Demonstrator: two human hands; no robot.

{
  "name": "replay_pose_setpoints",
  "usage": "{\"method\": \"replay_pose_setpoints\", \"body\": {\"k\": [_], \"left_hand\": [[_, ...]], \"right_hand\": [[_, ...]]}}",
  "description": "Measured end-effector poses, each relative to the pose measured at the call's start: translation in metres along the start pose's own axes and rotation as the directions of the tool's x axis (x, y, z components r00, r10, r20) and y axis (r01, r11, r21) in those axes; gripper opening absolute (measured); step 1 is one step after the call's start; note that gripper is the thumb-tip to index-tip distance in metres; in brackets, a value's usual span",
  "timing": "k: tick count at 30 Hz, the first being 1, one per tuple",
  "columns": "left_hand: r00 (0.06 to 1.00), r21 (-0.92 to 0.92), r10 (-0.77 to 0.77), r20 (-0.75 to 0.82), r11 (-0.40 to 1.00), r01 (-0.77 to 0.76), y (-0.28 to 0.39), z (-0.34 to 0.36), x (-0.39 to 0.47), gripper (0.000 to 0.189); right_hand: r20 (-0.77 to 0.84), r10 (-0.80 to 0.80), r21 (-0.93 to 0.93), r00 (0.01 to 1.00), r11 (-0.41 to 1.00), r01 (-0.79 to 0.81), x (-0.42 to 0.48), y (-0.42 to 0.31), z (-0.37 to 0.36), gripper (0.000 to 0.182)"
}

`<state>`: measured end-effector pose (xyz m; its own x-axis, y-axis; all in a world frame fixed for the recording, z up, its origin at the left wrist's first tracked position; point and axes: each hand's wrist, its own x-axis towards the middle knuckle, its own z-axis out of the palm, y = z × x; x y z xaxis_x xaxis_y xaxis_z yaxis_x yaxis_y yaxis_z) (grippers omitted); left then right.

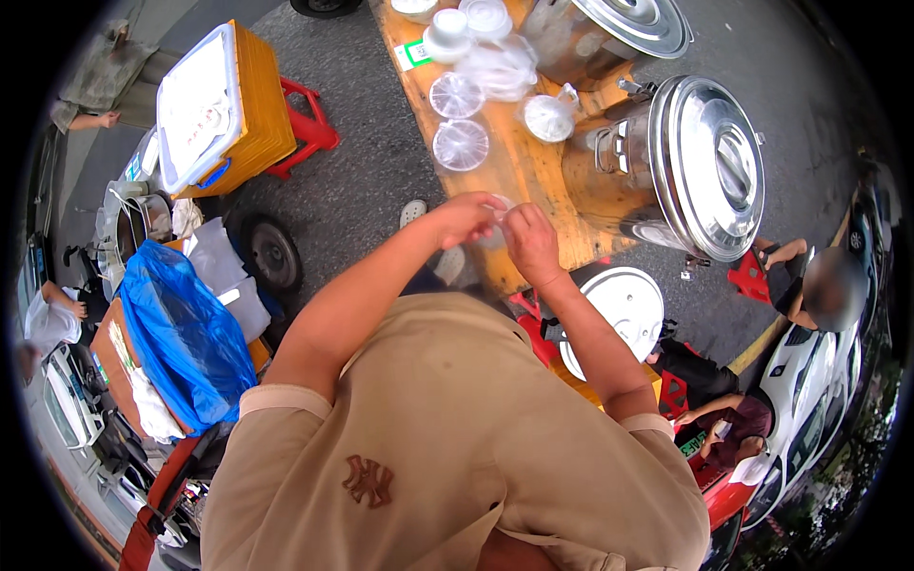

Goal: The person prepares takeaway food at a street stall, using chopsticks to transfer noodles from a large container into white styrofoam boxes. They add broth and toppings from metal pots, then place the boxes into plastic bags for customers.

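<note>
Over the near end of a wooden table (528, 182), my left hand (465, 220) and my right hand (530, 241) meet close together. Pinched between the fingers of both is a piece of thin clear plastic (503, 203), perhaps a bag; my fingers hide much of it. Beyond my hands stand two round containers, one nearer (460, 145) and one farther (457, 95), with clear plastic gathered over their tops. To their right sits a tied plastic bag (548, 118) around a round container. Crumpled clear bags (500, 71) lie behind these.
A large lidded steel pot (707, 168) stands on the table's right side, another pot (628, 25) behind it. White tubs (448, 36) are stacked at the back. Left are a yellow box (264, 107) on a red stool (308, 128) and a loaded cart. People sit at right.
</note>
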<state>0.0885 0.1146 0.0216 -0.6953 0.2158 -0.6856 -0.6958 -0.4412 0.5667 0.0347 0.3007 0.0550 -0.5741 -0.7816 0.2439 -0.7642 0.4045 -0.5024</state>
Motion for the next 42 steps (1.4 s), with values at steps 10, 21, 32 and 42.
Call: {"method": "replay_pose_setpoints", "body": {"k": [10, 21, 32, 42], "left_hand": [[0.934, -0.134, 0.186, -0.304, 0.963, -0.235, -0.029, -0.024, -0.014, 0.025], [0.833, -0.122, 0.174, -0.525, 0.953, -0.276, -0.051, -0.058, 0.024, 0.017], [0.797, 0.303, 0.528, -0.294, 0.842, -0.446, -0.025, 0.019, 0.037, 0.014], [0.810, 0.440, 0.556, -0.187, 0.784, -0.437, -0.020, 0.040, 0.010, 0.016]], "right_hand": [[0.231, 0.795, 0.748, 0.561, 0.223, -0.625, -0.065, 0.024, 0.052, 0.018], [0.538, 0.813, 0.678, 0.223, -0.260, -0.687, -0.079, 0.071, 0.057, 0.013], [0.470, 0.705, 0.860, 0.532, -0.230, -0.456, -0.023, 0.028, 0.026, 0.010], [0.310, 0.619, 0.677, 0.721, 0.389, -0.625, -0.018, 0.013, 0.045, 0.039]]}}
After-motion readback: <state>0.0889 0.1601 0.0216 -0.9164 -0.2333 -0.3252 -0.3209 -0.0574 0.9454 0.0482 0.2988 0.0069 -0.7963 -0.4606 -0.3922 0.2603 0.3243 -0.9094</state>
